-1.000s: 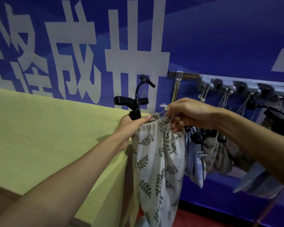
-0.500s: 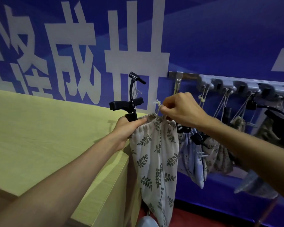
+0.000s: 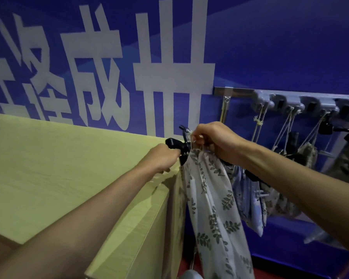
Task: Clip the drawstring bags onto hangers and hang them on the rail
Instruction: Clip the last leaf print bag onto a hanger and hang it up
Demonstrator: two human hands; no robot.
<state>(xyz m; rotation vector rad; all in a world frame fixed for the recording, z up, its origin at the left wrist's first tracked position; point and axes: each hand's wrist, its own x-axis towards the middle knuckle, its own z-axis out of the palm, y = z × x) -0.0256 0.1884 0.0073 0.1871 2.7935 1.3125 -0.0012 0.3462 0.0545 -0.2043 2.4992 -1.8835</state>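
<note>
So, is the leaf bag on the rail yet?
Not hung. The left hand grips the hanger and the right hand pinches the leaf bag at its top, left of the rail.

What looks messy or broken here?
Nothing looks broken or spilled. The leaf-print bag is bunched at its top beside the black hanger, and it is not on the rail yet.

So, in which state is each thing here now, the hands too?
Grey wall hook rail: mounted, other bags hang from it by cords.
White leaf-print drawstring bag: hangs down, top gathered, not on the rail.
Black plastic clip hanger: held, off the rail.
Left hand: grips the hanger.
Right hand: pinches the bag's drawstring.
</note>
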